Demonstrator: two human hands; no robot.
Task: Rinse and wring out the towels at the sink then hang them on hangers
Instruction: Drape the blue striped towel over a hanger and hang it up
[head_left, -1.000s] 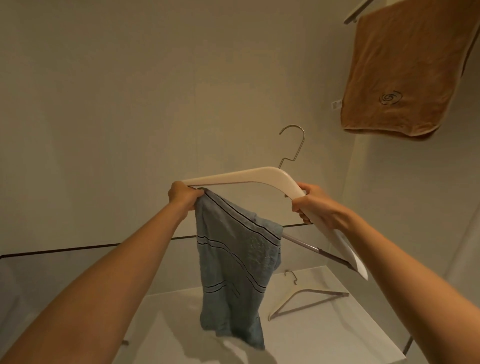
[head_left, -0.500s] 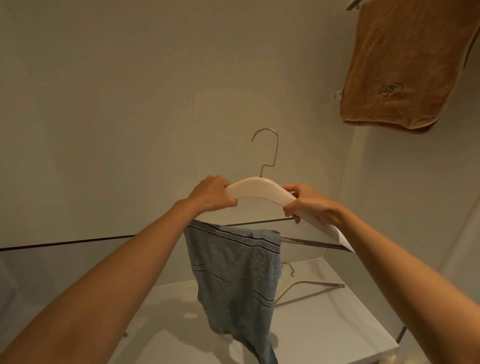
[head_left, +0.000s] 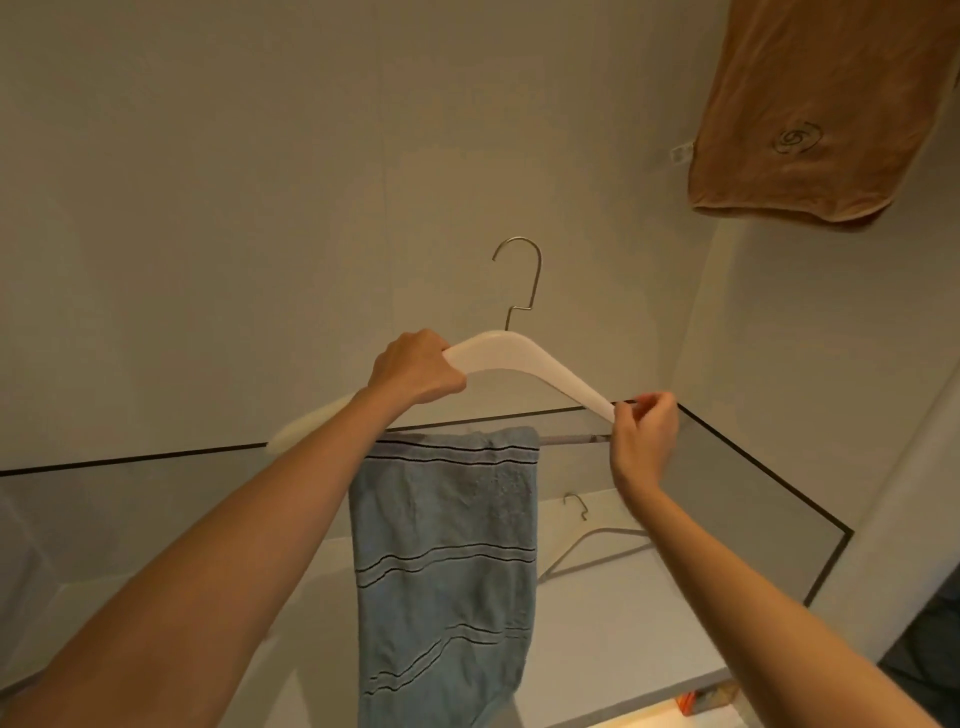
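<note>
I hold a white hanger with a metal hook up in front of the wall. My left hand grips its left shoulder from above. My right hand pinches the tip of its right end. A blue towel with dark stripes hangs folded over the hanger's lower bar and drops straight down between my arms. A brown towel hangs high at the upper right; what holds it is out of frame.
A second white hanger lies on the white counter below, right of the blue towel. A dark-edged glass panel runs along the wall and round the right corner. Plain walls fill the rest of the view.
The hanger has levelled and turned to face me. My right hand slid from the hanger's right arm out to its tip. The blue towel now hangs flatter on the bar.
</note>
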